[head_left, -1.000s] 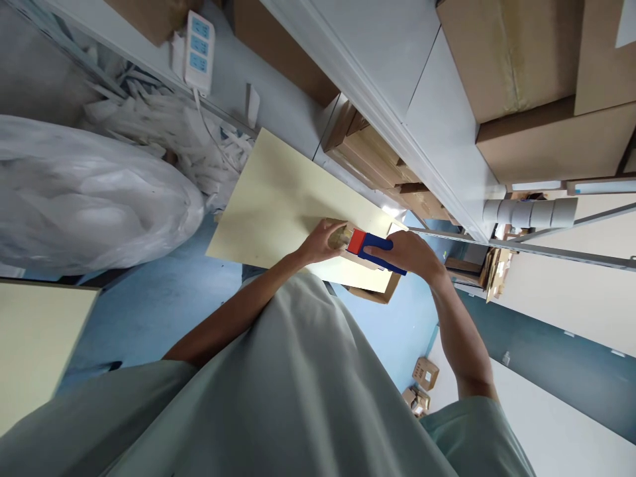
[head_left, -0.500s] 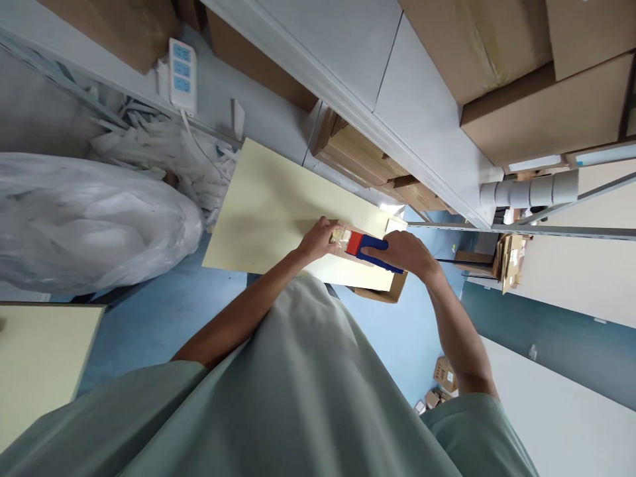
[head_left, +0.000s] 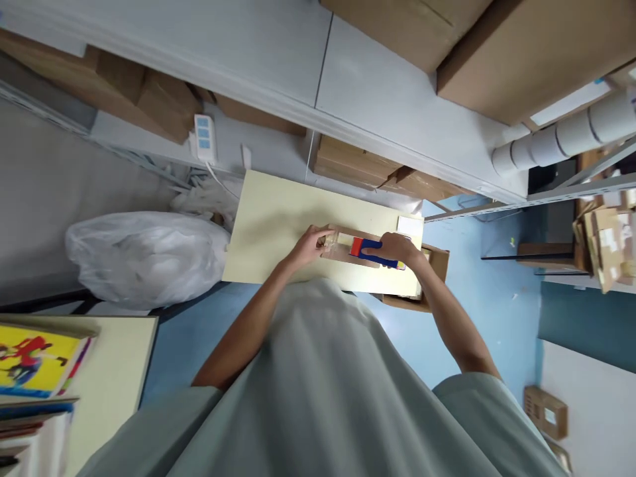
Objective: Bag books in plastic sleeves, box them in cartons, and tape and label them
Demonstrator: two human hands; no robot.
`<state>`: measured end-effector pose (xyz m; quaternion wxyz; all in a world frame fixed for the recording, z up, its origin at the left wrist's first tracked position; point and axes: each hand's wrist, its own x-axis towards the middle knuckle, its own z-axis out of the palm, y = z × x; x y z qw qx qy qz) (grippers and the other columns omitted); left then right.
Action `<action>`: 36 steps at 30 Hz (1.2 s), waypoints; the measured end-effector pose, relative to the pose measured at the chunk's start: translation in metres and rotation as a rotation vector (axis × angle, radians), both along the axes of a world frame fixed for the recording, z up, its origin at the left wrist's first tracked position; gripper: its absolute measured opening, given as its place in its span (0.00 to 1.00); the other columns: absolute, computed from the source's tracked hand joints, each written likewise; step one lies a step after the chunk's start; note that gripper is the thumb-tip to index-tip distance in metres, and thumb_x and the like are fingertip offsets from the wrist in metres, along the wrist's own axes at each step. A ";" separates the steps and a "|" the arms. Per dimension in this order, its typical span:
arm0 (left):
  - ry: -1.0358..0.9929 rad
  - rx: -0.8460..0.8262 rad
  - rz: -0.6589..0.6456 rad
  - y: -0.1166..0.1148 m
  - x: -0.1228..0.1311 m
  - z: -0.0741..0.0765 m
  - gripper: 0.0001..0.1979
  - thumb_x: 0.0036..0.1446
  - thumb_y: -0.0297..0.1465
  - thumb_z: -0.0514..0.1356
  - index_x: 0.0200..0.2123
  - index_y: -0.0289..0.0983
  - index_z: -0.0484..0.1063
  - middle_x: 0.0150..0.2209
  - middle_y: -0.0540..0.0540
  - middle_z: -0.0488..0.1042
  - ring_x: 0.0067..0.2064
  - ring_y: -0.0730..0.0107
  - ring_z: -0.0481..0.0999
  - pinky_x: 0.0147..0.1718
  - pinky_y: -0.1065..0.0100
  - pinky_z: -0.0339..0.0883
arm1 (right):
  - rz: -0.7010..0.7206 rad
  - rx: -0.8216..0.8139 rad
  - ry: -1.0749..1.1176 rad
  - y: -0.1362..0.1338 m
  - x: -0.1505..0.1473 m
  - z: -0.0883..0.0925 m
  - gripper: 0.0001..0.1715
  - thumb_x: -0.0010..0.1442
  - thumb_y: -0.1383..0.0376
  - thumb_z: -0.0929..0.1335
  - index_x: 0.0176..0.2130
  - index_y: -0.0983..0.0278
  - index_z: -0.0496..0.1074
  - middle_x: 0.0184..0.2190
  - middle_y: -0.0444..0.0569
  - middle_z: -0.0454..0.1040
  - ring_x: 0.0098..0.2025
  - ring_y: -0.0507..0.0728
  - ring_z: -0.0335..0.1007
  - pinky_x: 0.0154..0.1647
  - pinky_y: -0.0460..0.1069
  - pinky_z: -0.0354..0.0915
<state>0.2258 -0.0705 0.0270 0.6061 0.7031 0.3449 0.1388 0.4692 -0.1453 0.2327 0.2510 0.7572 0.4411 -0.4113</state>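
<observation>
A slim brown cardboard box [head_left: 340,256] lies on a pale yellow tabletop [head_left: 278,199] in front of me. At the box's left end, my left hand [head_left: 309,246] curls its fingers around the edge, beside shiny clear tape [head_left: 330,244]. My right hand [head_left: 396,247] is closed around a blue and red tape dispenser [head_left: 370,250], held over the right part of the box with its red end facing left. The hand covers much of the dispenser, and its contact with the cardboard cannot be made out.
Behind the table stands a grey shelf [head_left: 278,86] with cardboard boxes and a power strip [head_left: 205,139]. A plastic bag [head_left: 149,258] bulges at left, near a second table [head_left: 116,358] with books. An open carton [head_left: 437,265] sits at the table's right end.
The camera view has shifted, showing books at lower left. The tape dispenser has drawn slightly away from my left hand, so more of the box shows between them. Both hands keep their holds.
</observation>
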 end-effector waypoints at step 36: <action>0.883 0.437 0.533 -0.097 0.097 0.013 0.48 0.76 0.55 0.45 0.80 0.22 0.46 0.68 0.16 0.67 0.72 0.29 0.64 0.69 0.40 0.61 | -0.072 0.119 0.271 -0.104 0.138 -0.021 0.37 0.70 0.36 0.71 0.41 0.67 0.84 0.34 0.60 0.87 0.35 0.64 0.86 0.40 0.51 0.75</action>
